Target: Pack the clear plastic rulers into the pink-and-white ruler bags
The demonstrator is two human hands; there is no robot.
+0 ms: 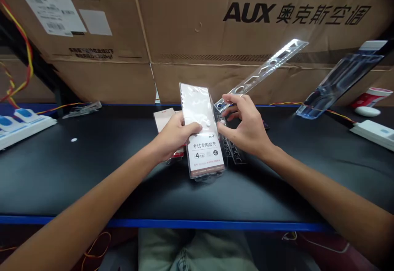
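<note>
**Sleeve in the left fingers, ruler slanting away behind the right**

Clear sleeve with printed card: between the two hands. Left fingers closed on its left side, thumb over the front. Right fingers part-curled, thumb and forefinger spread, thumb tip at the sleeve's right edge; cannot tell if they grip sleeve or ruler. Clear ruler runs up and right, beyond the right fingers. White snap just beside the left thumb tip.

Handling, my judgement: left pinch firm but light, as thin plastic will buckle; thumb off the snap; ruler guided along its length, not bent.

Around: big carton walls off the far side, limiting the ruler's swing. Bench below. Clear container well right of the right fingers. Dark-patterned stencils under the right fingers and pale card behind the left: both could snag. White disc well left.
</note>
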